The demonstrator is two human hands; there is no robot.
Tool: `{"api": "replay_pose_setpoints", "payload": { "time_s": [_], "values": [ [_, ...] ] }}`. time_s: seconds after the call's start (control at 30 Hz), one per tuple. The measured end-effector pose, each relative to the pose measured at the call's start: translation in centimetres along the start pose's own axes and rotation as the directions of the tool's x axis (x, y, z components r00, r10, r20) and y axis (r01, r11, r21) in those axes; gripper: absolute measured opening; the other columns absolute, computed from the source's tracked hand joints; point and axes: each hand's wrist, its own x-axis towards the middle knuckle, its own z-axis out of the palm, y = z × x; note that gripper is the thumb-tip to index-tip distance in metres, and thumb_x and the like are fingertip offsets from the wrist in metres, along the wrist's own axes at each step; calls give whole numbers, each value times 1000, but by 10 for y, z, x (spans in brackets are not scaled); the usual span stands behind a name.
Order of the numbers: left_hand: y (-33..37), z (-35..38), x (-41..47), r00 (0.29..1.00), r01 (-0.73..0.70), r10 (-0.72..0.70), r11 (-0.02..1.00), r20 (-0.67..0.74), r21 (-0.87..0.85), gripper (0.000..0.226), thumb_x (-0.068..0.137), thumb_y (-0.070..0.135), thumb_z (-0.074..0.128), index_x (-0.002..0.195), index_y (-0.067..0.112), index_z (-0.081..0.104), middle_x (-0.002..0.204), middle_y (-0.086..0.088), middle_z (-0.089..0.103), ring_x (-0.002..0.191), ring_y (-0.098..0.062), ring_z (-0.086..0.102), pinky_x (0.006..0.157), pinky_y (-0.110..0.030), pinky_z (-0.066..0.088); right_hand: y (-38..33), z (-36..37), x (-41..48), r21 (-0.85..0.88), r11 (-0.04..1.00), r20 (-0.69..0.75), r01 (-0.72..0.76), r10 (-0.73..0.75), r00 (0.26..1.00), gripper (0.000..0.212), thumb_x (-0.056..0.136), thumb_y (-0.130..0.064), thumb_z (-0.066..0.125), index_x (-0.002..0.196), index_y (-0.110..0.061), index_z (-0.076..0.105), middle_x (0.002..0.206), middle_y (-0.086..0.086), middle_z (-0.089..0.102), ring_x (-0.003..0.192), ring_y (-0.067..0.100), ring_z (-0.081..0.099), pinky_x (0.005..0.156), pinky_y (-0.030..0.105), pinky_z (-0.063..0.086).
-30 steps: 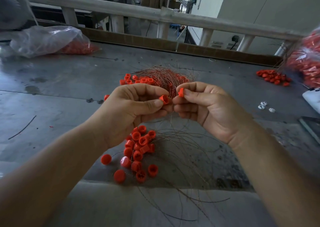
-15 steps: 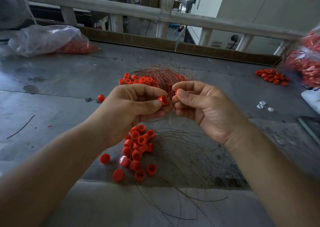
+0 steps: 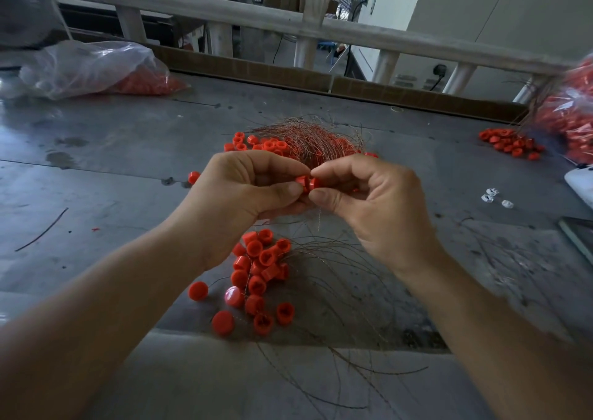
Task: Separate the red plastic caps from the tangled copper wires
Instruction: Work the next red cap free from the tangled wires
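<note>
My left hand and my right hand meet above the table's middle, each pinching a red cap; the two caps touch between thumbs and forefingers. A thin copper wire hangs from them. Behind the hands lies a tangle of copper wires mixed with red caps. Below the hands sits a pile of loose red caps, with loose copper strands spread to its right.
On the grey metal table, a clear bag of red caps lies far left. Another bag of caps and a small cap pile sit far right. White bits lie right; a railing runs behind.
My hands have closed together, so the two caps that were apart now touch. Both hands sit slightly lower over the table.
</note>
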Motion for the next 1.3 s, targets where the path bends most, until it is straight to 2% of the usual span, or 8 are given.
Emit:
{"api": "replay_pose_setpoints", "payload": {
  "time_s": [0.13, 0.3, 0.53, 0.9, 1.0, 1.13, 1.23, 1.3],
  "values": [
    [-1, 1, -1, 1000, -14, 15, 998, -19, 64, 22, 56, 7, 63, 75, 14, 70, 72, -8, 72, 67, -16, 70, 58, -16, 53, 1, 2, -2, -43, 999, -36, 32, -34, 999, 29, 70, -7, 73, 96, -18, 66, 82, -14, 65, 78, 0, 66, 70, 12, 51],
    [-2, 5, -2, 999, -20, 24, 995, -34, 95, 23, 56, 7, 62, 78, 12, 68, 69, -6, 72, 65, -16, 70, 57, -15, 53, 2, 2, -4, -77, 996, -47, 51, -55, 997, 30, 70, -11, 73, 98, -15, 65, 82, -14, 64, 79, -1, 66, 70, 12, 51],
    [-1, 6, -4, 999, -16, 19, 995, -28, 100, 25, 56, 7, 62, 80, 10, 67, 69, -6, 72, 64, -15, 70, 56, -14, 52, 2, 1, -4, -176, 976, -33, 131, -138, 990, 26, 70, -9, 73, 95, -3, 70, 86, -8, 63, 86, 2, 63, 73, 10, 51],
    [-1, 4, -5, 999, -14, 11, 993, 31, 114, 20, 58, 10, 63, 74, 14, 73, 69, -8, 72, 65, -16, 70, 57, -16, 53, 1, 0, -6, -208, 959, -28, 193, -203, 979, 22, 69, -13, 73, 88, -1, 71, 81, -7, 63, 81, 5, 64, 67, 11, 52],
    [1, 1, -5, 995, 26, -34, 997, 94, 78, 19, 59, 11, 62, 72, 17, 75, 71, -9, 72, 67, -16, 71, 58, -17, 54, -1, -2, -5, -161, 972, -6, 172, -176, 984, 21, 67, -20, 73, 85, -9, 70, 79, -10, 64, 77, 5, 65, 66, 13, 52],
    [4, -2, -5, 981, 68, -73, 997, 182, 36, 21, 59, 11, 63, 77, 14, 73, 70, -11, 72, 65, -17, 70, 56, -18, 54, -3, -6, -2, 41, 999, 80, 7, -10, 997, 21, 61, -29, 70, 81, -25, 64, 74, -13, 64, 71, 1, 64, 65, 14, 50],
    [6, -6, -5, 962, 110, -113, 994, 249, 27, 35, 59, 12, 64, 94, 10, 63, 68, -10, 71, 64, -17, 70, 54, -18, 54, -5, -10, 0, -9, 1000, 223, 8, -6, 975, 30, 63, -33, 66, 93, -34, 62, 76, -13, 59, 74, -2, 58, 66, 12, 45],
    [6, -6, -5, 949, 138, -136, 990, 283, 14, 42, 60, 13, 64, 102, 10, 60, 69, -10, 71, 64, -18, 70, 53, -18, 54, -6, -12, 1, -54, 998, 317, 37, -18, 948, 26, 68, -35, 61, 94, -34, 61, 79, -15, 55, 77, -3, 54, 67, 12, 42]
  ]
}}
